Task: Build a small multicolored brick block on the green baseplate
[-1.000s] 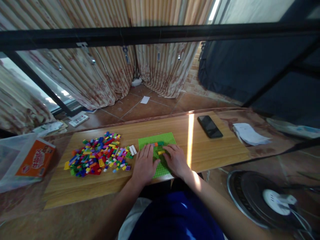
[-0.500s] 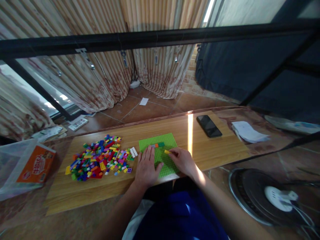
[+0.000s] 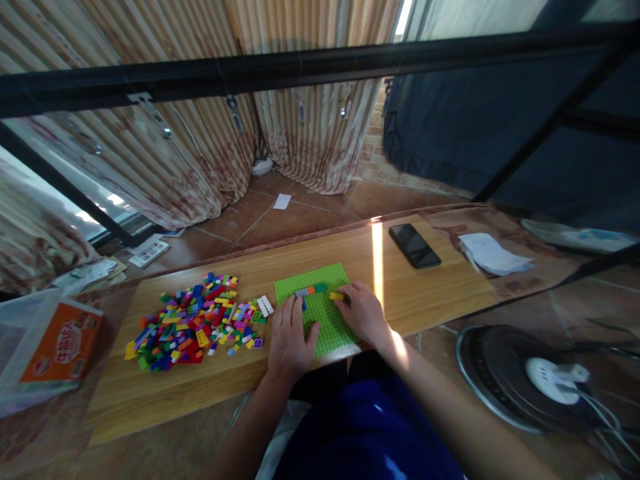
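Note:
A green studded baseplate (image 3: 327, 327) lies on the low wooden table. Across its upper part runs a short row of toy bricks (image 3: 311, 290), grey, orange and green, with a blue brick (image 3: 303, 303) by the left fingertips. My left hand (image 3: 291, 337) rests flat over the plate's left side, thumb spread away from the fingers. On the right, my right hand (image 3: 364, 312) pinches a yellow brick (image 3: 336, 296) low at the plate, close to the green end of the row. Whether that brick is pressed onto the studs I cannot tell.
Left of the plate spreads a pile of mixed bricks (image 3: 195, 320). A clear plastic box (image 3: 25, 357) with an orange label stands beyond the table's left end. A black phone (image 3: 415, 245) and white papers (image 3: 494, 255) lie to the right.
My right hand has brought the yellow brick slightly up and nearer the row, its fingers now lower over it. The left hand has slid down a little, uncovering the grey and blue bricks.

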`<state>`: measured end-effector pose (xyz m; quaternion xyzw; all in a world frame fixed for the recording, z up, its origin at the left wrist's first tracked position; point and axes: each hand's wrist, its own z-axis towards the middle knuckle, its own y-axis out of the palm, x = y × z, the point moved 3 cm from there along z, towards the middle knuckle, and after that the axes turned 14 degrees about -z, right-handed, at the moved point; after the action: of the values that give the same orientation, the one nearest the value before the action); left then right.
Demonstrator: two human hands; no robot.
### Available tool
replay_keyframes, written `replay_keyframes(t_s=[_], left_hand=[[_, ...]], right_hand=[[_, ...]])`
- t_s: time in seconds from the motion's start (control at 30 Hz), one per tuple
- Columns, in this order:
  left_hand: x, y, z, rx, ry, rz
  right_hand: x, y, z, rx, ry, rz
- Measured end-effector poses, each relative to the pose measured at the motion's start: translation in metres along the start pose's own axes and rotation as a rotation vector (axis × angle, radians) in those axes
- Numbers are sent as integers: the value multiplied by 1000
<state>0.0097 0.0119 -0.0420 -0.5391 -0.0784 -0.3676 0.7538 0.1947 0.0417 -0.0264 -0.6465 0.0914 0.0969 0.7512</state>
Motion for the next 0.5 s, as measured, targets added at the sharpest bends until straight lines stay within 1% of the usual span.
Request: replay_keyframes(t_s=[0.1,0.23,0.4,0.5], left_hand=[[-2,0,0,2,-8,-23],[-2,0,1,-12,-2,-30],[0,0,1,-27,4,-25],[0,0,1,-35,-1,-14]], right_hand=[[-1,0,2,6,-16,-23],[-4,0,6,11,16,-3],[-12,6,5,15,75,31],[-18,9,4,6,69,43]])
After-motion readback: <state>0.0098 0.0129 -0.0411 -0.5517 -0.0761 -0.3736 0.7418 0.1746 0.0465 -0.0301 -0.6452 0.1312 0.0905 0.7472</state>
